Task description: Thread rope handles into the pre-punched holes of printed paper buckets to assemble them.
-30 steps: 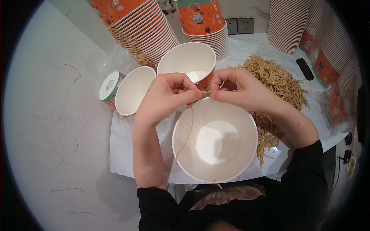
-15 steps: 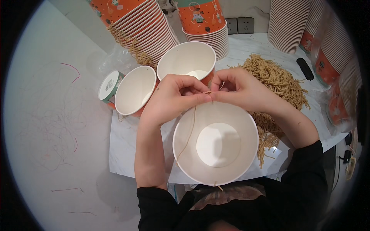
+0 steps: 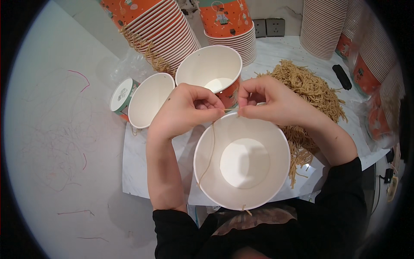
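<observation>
A large white paper bucket [image 3: 274, 172] stands open-topped in front of me. At its far rim my left hand [image 3: 187, 108] pinches a thin tan cord [image 3: 211, 157] between thumb and fingers. My right hand [image 3: 271, 101] pinches at the same rim, a short way to the right, and a short taut stretch of cord spans the gap. From the left fingers the cord hangs down along the bucket's left inside wall. A small knotted cord end [image 3: 246, 210] sticks out at the near rim.
A heap of tan cords [image 3: 308, 93] lies to the right. Two more paper buckets, one white inside [image 3: 152, 101] and one orange outside [image 3: 209, 64], stand behind on the left. Tall bucket stacks [image 3: 166, 36] line the back. A black object [image 3: 341, 77] lies at the far right.
My hands have drawn apart, the left one moving left and slightly nearer, so cord now shows stretched between them. The bucket has barely shifted.
</observation>
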A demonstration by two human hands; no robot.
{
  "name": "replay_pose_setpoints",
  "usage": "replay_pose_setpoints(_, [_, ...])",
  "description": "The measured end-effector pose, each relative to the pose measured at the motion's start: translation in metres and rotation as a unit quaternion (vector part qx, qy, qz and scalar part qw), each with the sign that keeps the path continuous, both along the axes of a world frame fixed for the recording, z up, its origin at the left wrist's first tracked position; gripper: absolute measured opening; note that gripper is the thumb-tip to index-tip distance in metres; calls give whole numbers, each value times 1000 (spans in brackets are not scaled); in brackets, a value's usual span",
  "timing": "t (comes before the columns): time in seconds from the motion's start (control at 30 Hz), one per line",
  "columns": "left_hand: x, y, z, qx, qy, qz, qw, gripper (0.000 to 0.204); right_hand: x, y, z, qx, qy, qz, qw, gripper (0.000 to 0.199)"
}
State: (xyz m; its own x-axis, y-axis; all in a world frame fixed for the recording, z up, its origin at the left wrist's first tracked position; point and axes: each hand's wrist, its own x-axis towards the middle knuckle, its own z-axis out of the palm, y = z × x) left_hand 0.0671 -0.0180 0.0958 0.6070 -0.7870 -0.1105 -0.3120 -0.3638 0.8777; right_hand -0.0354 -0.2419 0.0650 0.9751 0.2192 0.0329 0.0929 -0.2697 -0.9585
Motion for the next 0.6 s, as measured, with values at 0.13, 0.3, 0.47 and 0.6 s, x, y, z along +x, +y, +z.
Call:
replay_pose_setpoints(0.13, [-2, 0, 8, 15, 18, 22, 999, 11, 2, -4, -5, 28, 1, 9, 1000, 15])
replay_pose_setpoints(0.3, [-5, -4, 6, -1, 69, 11, 998, 12, 4, 7, -8, 41, -80, 5, 996, 19])
replay_pose_setpoints(0.47, [2, -4, 0, -19, 97, -43, 994, 12, 3, 5, -10, 59, -86, 9, 994, 15])
replay_pose_setpoints(0.6, [0, 2, 4, -23, 117, -42, 992, 12, 4, 5, -9, 58, -54, 21, 997, 14])
